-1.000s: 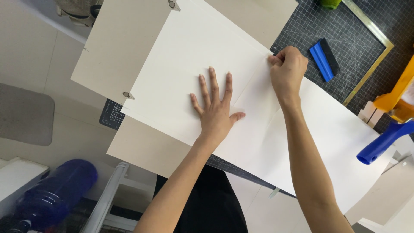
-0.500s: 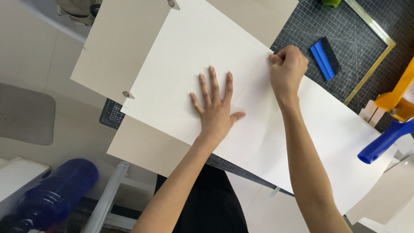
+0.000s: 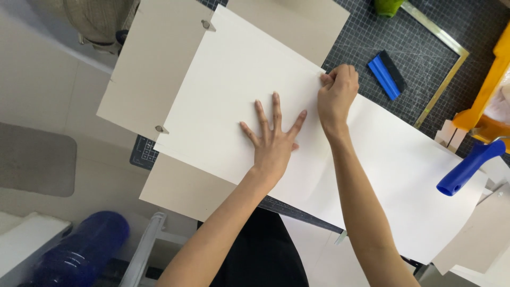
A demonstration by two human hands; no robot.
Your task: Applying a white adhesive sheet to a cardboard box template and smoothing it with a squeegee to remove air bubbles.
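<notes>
Looking down on a dark gridded cutting mat [image 3: 372,48] that carries the work. Off its left edge, low down: one blue translucent bottle [image 3: 79,252] (lying below the work level, only partly in view). On the left part of the mat: two grey-beige boards, one large board [image 3: 149,74] toward the far left corner and one second board [image 3: 183,188] at the near edge, both partly under one large white sheet [image 3: 228,90]. Two small metal studs show along the large board's right side, upper stud [image 3: 205,24] and lower stud [image 3: 161,129], each just at the sheet's edge.

Left hand [image 3: 273,143]: flat, palm down, five fingers spread, pressing on the middle of the white sheet; grips nothing.

Right hand [image 3: 337,93]: fist curled shut, pinching the sheet's far edge at the point where that edge steps. The sheet runs on under both forearms to the near right corner of the mat.

Right of the hands: one blue squeegee [image 3: 387,74] with a black felt edge, lying on bare mat, apart from the sheet. One brass-coloured ruler frame [image 3: 443,79] angles across the far right corner. One blue roller handle [image 3: 470,167] rests on the sheet's right end. One yellow tool [image 3: 486,85] at the right edge (kind unclear).
</notes>
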